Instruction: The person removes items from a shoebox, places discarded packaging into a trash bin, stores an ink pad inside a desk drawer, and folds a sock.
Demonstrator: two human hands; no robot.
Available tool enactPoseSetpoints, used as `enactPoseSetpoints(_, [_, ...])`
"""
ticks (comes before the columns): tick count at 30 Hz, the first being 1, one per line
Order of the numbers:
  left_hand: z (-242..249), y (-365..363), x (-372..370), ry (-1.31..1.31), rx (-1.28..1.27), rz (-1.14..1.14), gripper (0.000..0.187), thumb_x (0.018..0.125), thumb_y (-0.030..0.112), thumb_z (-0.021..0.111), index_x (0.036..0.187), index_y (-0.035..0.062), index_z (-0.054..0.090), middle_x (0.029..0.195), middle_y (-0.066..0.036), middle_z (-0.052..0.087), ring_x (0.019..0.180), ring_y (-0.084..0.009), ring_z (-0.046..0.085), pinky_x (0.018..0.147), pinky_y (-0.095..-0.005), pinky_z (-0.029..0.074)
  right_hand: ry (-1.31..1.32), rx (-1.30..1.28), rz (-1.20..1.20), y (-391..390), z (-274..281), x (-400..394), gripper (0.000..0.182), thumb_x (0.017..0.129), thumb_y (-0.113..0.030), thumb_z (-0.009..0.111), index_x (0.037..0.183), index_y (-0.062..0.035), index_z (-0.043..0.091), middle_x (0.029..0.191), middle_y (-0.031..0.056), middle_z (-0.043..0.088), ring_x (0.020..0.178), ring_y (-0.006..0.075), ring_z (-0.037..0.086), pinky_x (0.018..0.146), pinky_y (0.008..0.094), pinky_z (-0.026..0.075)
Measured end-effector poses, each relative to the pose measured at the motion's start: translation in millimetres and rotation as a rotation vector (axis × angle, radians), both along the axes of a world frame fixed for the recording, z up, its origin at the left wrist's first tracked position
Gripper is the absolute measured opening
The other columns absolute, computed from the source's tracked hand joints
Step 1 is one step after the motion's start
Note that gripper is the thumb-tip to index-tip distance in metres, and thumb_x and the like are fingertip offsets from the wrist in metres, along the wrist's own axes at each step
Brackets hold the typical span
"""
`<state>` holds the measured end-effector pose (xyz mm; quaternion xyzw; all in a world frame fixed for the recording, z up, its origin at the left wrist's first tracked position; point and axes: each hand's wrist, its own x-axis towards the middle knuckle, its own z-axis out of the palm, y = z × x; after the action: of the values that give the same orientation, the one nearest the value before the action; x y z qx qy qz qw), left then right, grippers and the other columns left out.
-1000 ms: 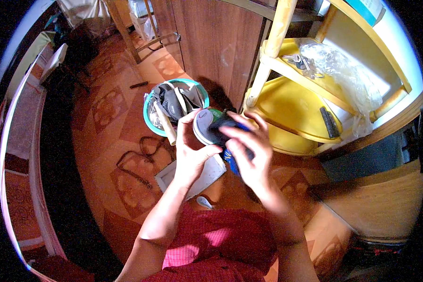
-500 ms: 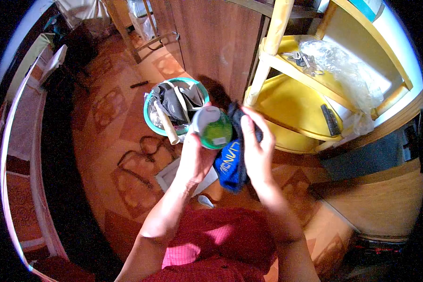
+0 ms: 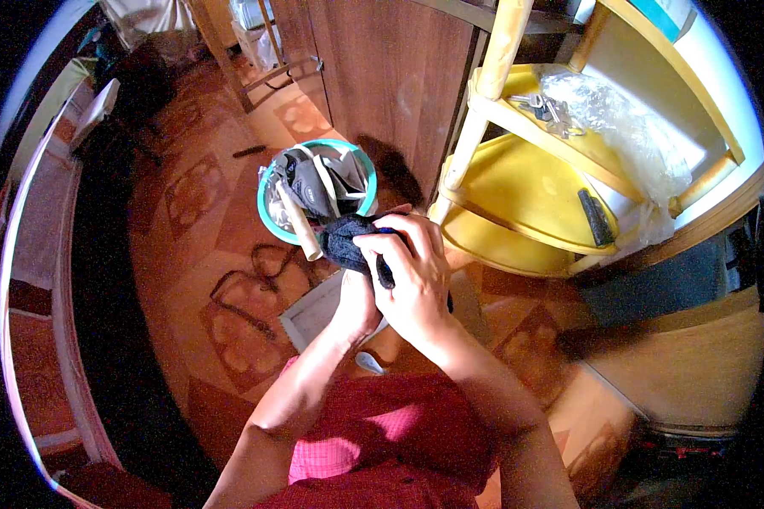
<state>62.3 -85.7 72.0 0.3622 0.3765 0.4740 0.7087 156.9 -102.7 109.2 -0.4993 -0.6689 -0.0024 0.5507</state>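
In front of me, my left hand (image 3: 358,304) is raised under a dark blue, almost black knitted cloth (image 3: 346,244). My right hand (image 3: 418,284) closes over that cloth from the right with bent fingers, and the two hands touch. The round container with green and white sides, seen in my left hand a moment ago, is hidden behind the cloth and fingers. The cloth's yellow lettering is also out of sight. Just beyond the hands stands a teal-rimmed bin (image 3: 272,227), filled with a dark grey item (image 3: 311,188), a pale stick (image 3: 299,222) and white pieces.
To the right is a wooden rack with yellow shelves (image 3: 518,191), holding keys (image 3: 542,107), clear plastic wrap (image 3: 628,136) and a black item (image 3: 597,218). On the tiled floor lie a dark strap (image 3: 239,304), a white sheet (image 3: 310,316) and a small pale object (image 3: 369,363).
My right hand has moved left with the cloth, bringing it over the container in my left hand. The container and the lettering are now covered.
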Motion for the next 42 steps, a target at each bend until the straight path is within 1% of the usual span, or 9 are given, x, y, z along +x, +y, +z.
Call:
enactPoseSetpoints(6, [20,-2,21,-0.010,0.107,0.021,0.054,0.094,0.046,0.026,0.122,0.0043,0.045,0.117,-0.009,0.053,0.107,-0.0198,0.051,0.095,-0.0338,0.038,0.238,0.031,-0.274,20,-4,16,0.013,0.078,0.001,0.058,0.089,-0.0031,0.054,0.086,0.0141,0.053,0.084,0.0315,0.051,0.075,0.0380,0.042])
enactPoseSetpoints(15, [22,5,17,-0.276,-0.069,0.083,0.056,0.094,0.049,0.024,0.118,0.0039,0.048,0.110,-0.009,0.056,0.104,-0.0204,0.052,0.094,-0.0350,0.040,-0.025,0.055,-0.156,7,-21,20,0.022,0.069,-0.003,0.064,0.090,-0.0100,0.058,0.090,0.0093,0.052,0.084,0.0289,0.053,0.072,0.0386,0.044])
enactPoseSetpoints(18, [40,0,15,-0.506,0.118,-0.168,0.060,0.094,0.050,0.023,0.120,0.0014,0.046,0.109,-0.010,0.057,0.102,-0.0211,0.055,0.090,-0.0364,0.042,0.067,-0.017,-0.373,18,-23,64,0.016,0.074,-0.004,0.062,0.089,-0.0096,0.057,0.089,0.0103,0.053,0.086,0.0297,0.052,0.072,0.0392,0.044])
enactPoseSetpoints(25, [38,4,3,-0.642,-0.069,-0.282,0.062,0.089,0.059,0.030,0.127,0.0115,0.040,0.116,-0.007,0.053,0.100,-0.0217,0.055,0.087,-0.0395,0.044,-0.376,-0.159,-0.686,47,-29,159,0.024,0.076,-0.011,0.062,0.100,-0.0126,0.057,0.106,0.0114,0.052,0.097,0.0305,0.050,0.079,0.0432,0.044])
enactPoseSetpoints(28, [33,7,1,-0.634,-0.126,-0.264,0.061,0.087,0.059,0.033,0.126,0.0120,0.039,0.118,-0.007,0.050,0.102,-0.0222,0.053,0.086,-0.0415,0.047,-0.703,-0.238,-0.843,43,-24,143,0.033,0.082,-0.025,0.058,0.113,-0.0119,0.057,0.122,0.0131,0.049,0.115,0.0315,0.042,0.098,0.0472,0.029])
enactPoseSetpoints(30, [31,9,2,-0.497,-0.082,-0.215,0.059,0.088,0.058,0.032,0.126,0.0125,0.037,0.116,-0.008,0.050,0.103,-0.0220,0.052,0.084,-0.0405,0.049,-0.465,-0.172,-0.413,16,19,99,0.029,0.084,-0.020,0.056,0.108,-0.0046,0.060,0.118,0.0150,0.053,0.117,0.0323,0.041,0.102,0.0433,0.026])
enactPoseSetpoints(33, [35,7,8,-0.462,-0.058,-0.115,0.055,0.090,0.054,0.034,0.128,0.0136,0.035,0.118,-0.008,0.048,0.107,-0.0212,0.050,0.090,-0.0385,0.045,-0.321,-0.068,0.111,-12,28,54,0.034,0.079,-0.016,0.061,0.109,-0.0007,0.056,0.106,0.0162,0.058,0.100,0.0324,0.054,0.091,0.0429,0.041])
enactPoseSetpoints(38, [29,7,5,-0.444,0.033,-0.102,0.051,0.092,0.043,0.041,0.132,0.0139,0.032,0.121,-0.007,0.046,0.111,-0.0203,0.046,0.096,-0.0363,0.038,-0.479,-0.067,0.086,-17,14,45,0.038,0.080,-0.011,0.057,0.115,0.0021,0.050,0.105,0.0170,0.058,0.091,0.0297,0.059,0.082,0.0366,0.048])
enactPoseSetpoints(42, [37,5,1,-0.245,0.318,-0.130,0.074,0.077,0.006,0.068,0.137,0.0084,0.025,0.123,-0.008,0.043,0.113,-0.0178,0.044,0.096,-0.0335,0.036,-0.475,-0.072,0.054,-19,20,47,0.045,0.083,-0.013,0.053,0.123,0.0038,0.042,0.105,0.0195,0.057,0.094,0.0311,0.058,0.082,0.0385,0.048])
